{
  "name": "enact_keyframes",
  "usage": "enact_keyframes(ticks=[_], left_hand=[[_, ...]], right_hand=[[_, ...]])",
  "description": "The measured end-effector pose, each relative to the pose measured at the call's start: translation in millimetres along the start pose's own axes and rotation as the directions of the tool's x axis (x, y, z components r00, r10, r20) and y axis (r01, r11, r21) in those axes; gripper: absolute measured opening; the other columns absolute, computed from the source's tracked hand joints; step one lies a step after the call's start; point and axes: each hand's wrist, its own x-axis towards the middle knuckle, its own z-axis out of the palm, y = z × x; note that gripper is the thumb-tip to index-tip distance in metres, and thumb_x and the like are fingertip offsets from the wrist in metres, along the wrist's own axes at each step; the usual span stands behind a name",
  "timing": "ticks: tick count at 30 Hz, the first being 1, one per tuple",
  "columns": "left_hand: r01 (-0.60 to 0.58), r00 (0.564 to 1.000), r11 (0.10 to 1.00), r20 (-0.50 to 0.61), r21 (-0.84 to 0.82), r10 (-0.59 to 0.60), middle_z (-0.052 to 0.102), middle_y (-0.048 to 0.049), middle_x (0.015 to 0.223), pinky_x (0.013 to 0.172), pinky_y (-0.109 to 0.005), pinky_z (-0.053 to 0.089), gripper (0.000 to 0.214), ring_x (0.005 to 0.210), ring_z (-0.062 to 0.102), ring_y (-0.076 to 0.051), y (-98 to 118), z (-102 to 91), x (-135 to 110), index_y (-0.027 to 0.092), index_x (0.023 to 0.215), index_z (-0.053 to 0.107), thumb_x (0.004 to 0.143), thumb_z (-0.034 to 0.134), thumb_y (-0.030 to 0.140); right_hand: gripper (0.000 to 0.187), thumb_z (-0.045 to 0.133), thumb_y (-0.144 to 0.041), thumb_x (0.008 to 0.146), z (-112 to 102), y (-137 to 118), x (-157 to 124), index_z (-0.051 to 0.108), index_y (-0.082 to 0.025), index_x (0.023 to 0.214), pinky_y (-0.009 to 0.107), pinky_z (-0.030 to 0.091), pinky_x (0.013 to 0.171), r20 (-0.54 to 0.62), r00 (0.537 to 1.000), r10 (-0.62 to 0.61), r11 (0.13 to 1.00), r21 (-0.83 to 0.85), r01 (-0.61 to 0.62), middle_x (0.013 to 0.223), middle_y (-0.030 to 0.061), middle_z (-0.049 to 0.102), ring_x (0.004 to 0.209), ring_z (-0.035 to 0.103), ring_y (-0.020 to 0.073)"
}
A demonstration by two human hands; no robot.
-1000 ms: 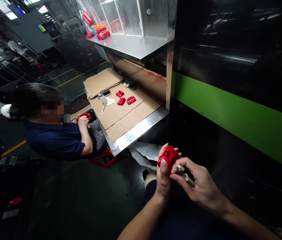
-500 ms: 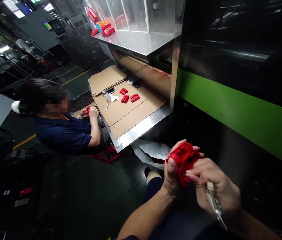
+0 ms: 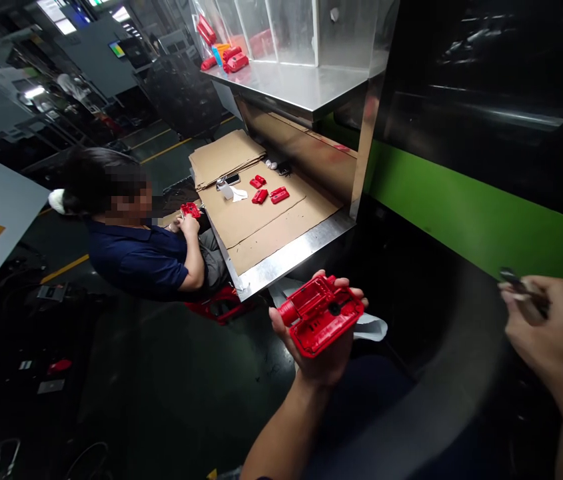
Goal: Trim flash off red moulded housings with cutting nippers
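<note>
My left hand [image 3: 328, 363] holds up a red plastic housing [image 3: 318, 320], its hollow inside turned toward me. The housing has a ribbed round neck at its left end and a dark spot inside near the right. Fingers curl behind its far edge, and the thumb lies by the neck. Off to the right, well apart from the housing, my right hand [image 3: 551, 327] is closed around a slim metal-and-beige tool [image 3: 524, 297]. Blur and the fingers hide the tool's exact kind.
Left of me a co-worker [image 3: 136, 247] sits holding another red part [image 3: 190, 210]. The cardboard-covered table [image 3: 246, 227] bears several red parts [image 3: 280, 195], a phone [image 3: 231, 179] and white paper [image 3: 238, 194]. More red parts [image 3: 236, 61] lie on the metal shelf [image 3: 306, 87].
My right hand has moved away from the housing to the far right with the tool. My left hand has shifted left and turned the housing's open side into view.
</note>
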Motion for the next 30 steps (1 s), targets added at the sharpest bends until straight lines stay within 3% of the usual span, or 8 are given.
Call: enact_keyframes(ticks=[5, 9, 11, 13, 15, 19, 24, 30], left_hand=[[0.015, 0.998, 1.000, 0.056, -0.009, -0.015, 0.069, -0.0163, 0.120, 0.103, -0.045, 0.047, 0.078, 0.110, 0.065, -0.032, -6.1, 1.0, -0.6, 0.019, 0.121, 0.068, 0.080, 0.052, 0.082], [0.017, 0.994, 1.000, 0.105, 0.012, -0.019, 0.067, -0.0199, 0.125, 0.110, -0.047, 0.041, 0.082, 0.116, 0.063, -0.035, -6.4, -0.5, -0.1, 0.020, 0.123, 0.067, 0.075, 0.055, 0.085], [0.006, 0.994, 1.000, 0.106, 0.029, -0.009, 0.067, -0.0192, 0.125, 0.113, -0.049, 0.039, 0.082, 0.120, 0.061, -0.036, -7.4, -1.3, 0.2, 0.020, 0.124, 0.067, 0.077, 0.053, 0.085], [-0.030, 0.995, 0.999, 0.099, 0.043, 0.026, 0.067, -0.0169, 0.125, 0.115, -0.050, 0.037, 0.081, 0.124, 0.058, -0.037, -8.7, -2.1, 0.9, 0.021, 0.126, 0.066, 0.078, 0.052, 0.084], [-0.083, 0.993, 0.994, 0.090, 0.075, 0.076, 0.066, -0.0139, 0.127, 0.117, -0.050, 0.034, 0.079, 0.132, 0.051, -0.037, -9.7, -2.8, 1.5, 0.024, 0.131, 0.061, 0.077, 0.059, 0.081], [-0.179, 0.983, 0.954, 0.094, 0.242, 0.160, 0.058, -0.0065, 0.140, 0.121, -0.050, 0.028, 0.090, 0.144, 0.035, -0.036, -9.6, -5.0, -0.6, 0.036, 0.146, 0.043, 0.069, 0.083, 0.062], [-0.356, 0.934, 0.818, 0.153, 0.453, 0.322, 0.040, -0.0082, 0.155, 0.121, -0.055, 0.026, 0.099, 0.146, 0.030, -0.039, -6.3, -17.8, -5.8, 0.038, 0.153, 0.026, 0.073, 0.080, 0.060], [-0.506, 0.857, 0.549, 0.315, 0.665, 0.408, 0.036, -0.0130, 0.155, 0.121, -0.058, 0.027, 0.105, 0.145, 0.030, -0.042, -0.3, -24.9, -3.3, 0.033, 0.156, 0.012, 0.078, 0.076, 0.060]], right_hand=[[0.016, 0.072, -0.034, 0.077, 16.0, 28.1, 8.8, 0.059, -0.025, 0.081, 0.032, 0.036, 0.037, 0.174, 0.958, 0.227, 0.971, -0.117, -0.208, 0.061, 0.0095, 0.065, 0.039, 0.047, 0.0192], [0.037, 0.084, -0.050, 0.065, 10.1, 15.0, -7.9, 0.056, -0.029, 0.078, 0.037, 0.041, 0.041, 0.174, 0.927, 0.331, 0.944, -0.077, -0.322, 0.057, 0.0068, 0.064, 0.046, 0.053, 0.0250], [0.033, 0.081, -0.050, 0.070, 3.9, 1.6, -14.3, 0.058, -0.029, 0.082, 0.038, 0.047, 0.048, 0.189, 0.927, 0.323, 0.945, -0.020, -0.325, 0.067, 0.0065, 0.069, 0.058, 0.062, 0.0275], [0.020, 0.073, -0.041, 0.080, -1.3, -11.6, -16.8, 0.060, -0.030, 0.090, 0.037, 0.051, 0.057, 0.204, 0.952, 0.228, 0.966, 0.073, -0.247, 0.082, 0.0047, 0.074, 0.073, 0.069, 0.0278], [0.016, 0.065, -0.035, 0.089, -3.9, -23.7, -15.1, 0.063, -0.029, 0.104, 0.036, 0.054, 0.063, 0.180, 0.983, 0.031, 0.986, 0.157, -0.060, 0.100, 0.0052, 0.075, 0.088, 0.072, 0.0271], [0.040, 0.058, -0.035, 0.097, -4.8, -52.9, -3.0, 0.056, -0.027, 0.136, 0.035, 0.054, 0.084, 0.155, 0.915, -0.374, 0.899, 0.304, 0.316, 0.124, 0.0064, 0.068, 0.110, 0.065, 0.0245], [0.044, 0.044, -0.045, 0.102, -13.4, -105.5, 15.6, 0.054, -0.022, 0.138, 0.038, 0.051, 0.090, 0.257, 0.840, -0.478, 0.827, 0.455, 0.331, 0.124, 0.0059, 0.064, 0.110, 0.056, 0.0227], [0.052, 0.038, -0.048, 0.101, -21.7, -150.1, 26.9, 0.064, -0.011, 0.127, 0.046, 0.051, 0.086, 0.357, 0.772, -0.526, 0.845, 0.322, 0.427, 0.112, 0.0103, 0.067, 0.098, 0.055, 0.0266]])
